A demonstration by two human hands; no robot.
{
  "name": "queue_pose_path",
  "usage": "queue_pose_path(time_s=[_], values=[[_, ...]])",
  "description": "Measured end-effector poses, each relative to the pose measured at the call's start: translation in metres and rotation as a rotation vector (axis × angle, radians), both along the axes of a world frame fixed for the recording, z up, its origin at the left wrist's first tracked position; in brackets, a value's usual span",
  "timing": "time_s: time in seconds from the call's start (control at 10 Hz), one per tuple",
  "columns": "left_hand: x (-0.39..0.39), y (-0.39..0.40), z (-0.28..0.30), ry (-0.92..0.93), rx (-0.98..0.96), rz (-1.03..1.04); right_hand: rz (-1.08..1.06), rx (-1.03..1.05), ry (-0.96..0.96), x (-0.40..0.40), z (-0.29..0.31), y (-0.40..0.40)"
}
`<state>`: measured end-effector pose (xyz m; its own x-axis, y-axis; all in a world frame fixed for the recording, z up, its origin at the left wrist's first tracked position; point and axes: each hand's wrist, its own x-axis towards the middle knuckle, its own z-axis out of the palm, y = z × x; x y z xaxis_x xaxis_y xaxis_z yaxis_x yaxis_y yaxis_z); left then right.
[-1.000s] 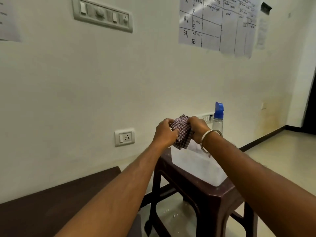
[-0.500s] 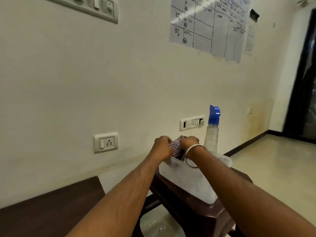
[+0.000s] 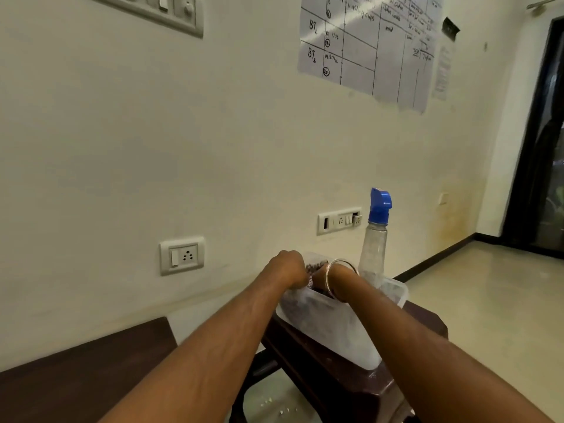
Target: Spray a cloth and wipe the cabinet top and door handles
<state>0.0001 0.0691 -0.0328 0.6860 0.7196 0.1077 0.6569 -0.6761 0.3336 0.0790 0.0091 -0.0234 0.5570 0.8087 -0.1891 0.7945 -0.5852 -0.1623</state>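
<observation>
A checked cloth shows as a small patch between my two hands, down inside a translucent plastic box on a dark brown stool. My left hand grips the cloth at the box's left rim. My right hand, with a metal bangle on the wrist, reaches into the box and is mostly hidden by it; it also holds the cloth. A clear spray bottle with a blue nozzle stands upright in the box, just right of my right wrist.
The stool stands against a cream wall with a socket and a switch strip. A dark brown surface lies at lower left. Tiled floor stretches right toward a dark doorway. A paper chart hangs above.
Both hands have lowered the cloth from above the box down into it. The view has shifted right, so the doorway now shows.
</observation>
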Motion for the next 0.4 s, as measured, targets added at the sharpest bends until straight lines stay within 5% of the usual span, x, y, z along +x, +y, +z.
queue_pose_path(time_s=[0.2,0.4], values=[[-0.013,0.003,-0.005,-0.197,-0.025,-0.067,0.022,-0.099,-0.045,0.017,-0.019,0.022],[-0.057,0.003,-0.003,-0.371,0.104,-0.091,-0.141,0.101,-0.081,-0.015,-0.004,0.016]])
